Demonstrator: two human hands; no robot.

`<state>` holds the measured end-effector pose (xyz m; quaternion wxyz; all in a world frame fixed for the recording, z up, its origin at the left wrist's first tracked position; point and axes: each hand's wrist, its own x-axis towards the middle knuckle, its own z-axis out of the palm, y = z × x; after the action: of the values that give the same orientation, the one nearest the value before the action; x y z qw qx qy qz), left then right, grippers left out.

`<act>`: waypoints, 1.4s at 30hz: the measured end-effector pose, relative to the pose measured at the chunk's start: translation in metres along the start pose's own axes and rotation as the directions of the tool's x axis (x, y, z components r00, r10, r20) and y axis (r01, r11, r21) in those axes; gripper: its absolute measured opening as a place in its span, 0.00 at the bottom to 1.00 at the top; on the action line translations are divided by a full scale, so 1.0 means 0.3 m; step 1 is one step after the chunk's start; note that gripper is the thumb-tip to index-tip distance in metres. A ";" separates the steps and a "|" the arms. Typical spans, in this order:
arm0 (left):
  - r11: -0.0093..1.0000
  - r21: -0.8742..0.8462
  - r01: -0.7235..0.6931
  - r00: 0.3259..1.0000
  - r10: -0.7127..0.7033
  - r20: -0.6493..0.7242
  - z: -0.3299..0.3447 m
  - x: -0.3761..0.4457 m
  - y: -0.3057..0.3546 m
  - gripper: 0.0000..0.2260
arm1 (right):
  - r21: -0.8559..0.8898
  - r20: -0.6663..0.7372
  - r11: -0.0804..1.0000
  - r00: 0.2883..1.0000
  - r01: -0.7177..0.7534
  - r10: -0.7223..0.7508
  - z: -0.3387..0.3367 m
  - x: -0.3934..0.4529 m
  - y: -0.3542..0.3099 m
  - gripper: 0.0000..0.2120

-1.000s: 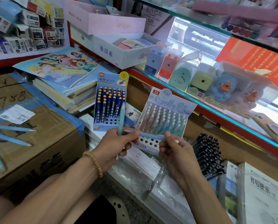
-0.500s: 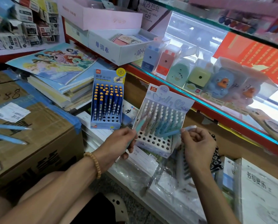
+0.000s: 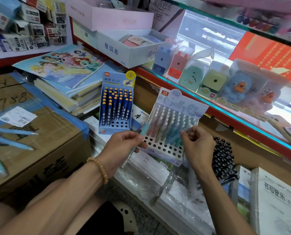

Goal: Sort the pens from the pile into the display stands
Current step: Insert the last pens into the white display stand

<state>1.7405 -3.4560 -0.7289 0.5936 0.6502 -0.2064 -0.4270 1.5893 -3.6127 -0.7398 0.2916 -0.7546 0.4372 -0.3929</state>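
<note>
A pastel pen display stand leans against the shelf, its back rows filled with pink, white and blue pens and its front holes bare. My right hand pinches the top of a light blue pen that stands slanted among the stand's blue pens. My left hand grips a teal pen just left of the stand. A dark blue display stand with orange-capped pens is behind my left hand. Loose light blue pens lie on the cardboard box at the left.
A bunch of black pens lies right of my right hand. Wrapped notebooks sit under the stands, stacked books behind. A glass shelf with boxed sharpeners runs along the right. White boxes stand at the back.
My right hand has carried the light blue pen from in front of me down into the pastel stand. My left hand has tilted the teal pen and held it beside the stand.
</note>
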 end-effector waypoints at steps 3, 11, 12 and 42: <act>1.000 0.003 0.004 1.000 -0.004 -0.002 -0.004 0.004 -0.003 0.06 | -0.035 -0.015 0.999 1.000 -0.016 0.015 -0.008 0.005 0.008 0.08; 0.999 -0.036 -0.007 0.999 0.009 0.036 0.004 0.000 0.002 0.06 | -0.135 0.092 0.990 0.995 -0.027 0.040 0.085 -0.007 0.022 0.05; 0.999 -0.048 -0.004 0.999 0.006 0.038 0.000 -0.001 0.002 0.06 | -0.129 0.092 0.991 0.994 -0.038 0.050 0.089 -0.006 0.021 0.05; 0.993 0.102 -0.060 0.993 0.070 -0.100 0.201 -0.026 -0.137 0.09 | 0.175 -0.083 0.978 0.988 -0.116 0.132 -0.209 -0.011 -0.061 0.03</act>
<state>1.6780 -3.4772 -0.7614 0.5841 0.6929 -0.2177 -0.3624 1.5429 -3.6076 -0.6940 0.3579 -0.6789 0.4614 -0.4451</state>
